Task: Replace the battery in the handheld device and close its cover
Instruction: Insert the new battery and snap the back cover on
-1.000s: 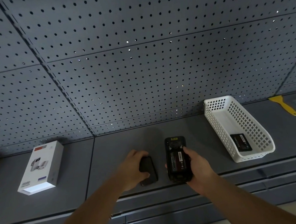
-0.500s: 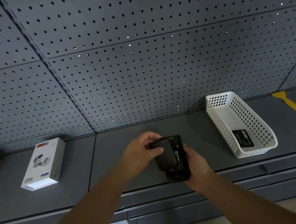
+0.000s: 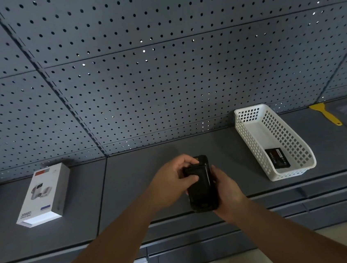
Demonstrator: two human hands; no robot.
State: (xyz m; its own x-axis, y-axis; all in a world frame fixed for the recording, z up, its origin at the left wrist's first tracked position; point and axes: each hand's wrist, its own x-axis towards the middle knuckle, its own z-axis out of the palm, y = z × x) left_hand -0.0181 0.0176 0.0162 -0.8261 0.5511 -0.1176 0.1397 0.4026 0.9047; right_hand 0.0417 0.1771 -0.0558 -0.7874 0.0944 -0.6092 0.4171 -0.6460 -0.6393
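Observation:
A black handheld device (image 3: 203,199) is held back-side up above the grey shelf (image 3: 130,178), near its front edge. My right hand (image 3: 225,188) grips its right side and bottom. My left hand (image 3: 171,183) pinches the black cover (image 3: 196,171) by its upper left edge and holds it flat on the device's back. The battery inside is hidden under the cover. A second black battery (image 3: 277,158) with a red-and-white label lies in the white basket (image 3: 255,142) to the right.
A white product box (image 3: 44,194) lies at the left of the shelf. A yellow scraper (image 3: 326,113) rests at the far right. A grey pegboard wall (image 3: 161,68) rises behind the shelf.
My left hand picked the cover up from the shelf, carried it right and laid it over the device's open back. The battery label no longer shows.

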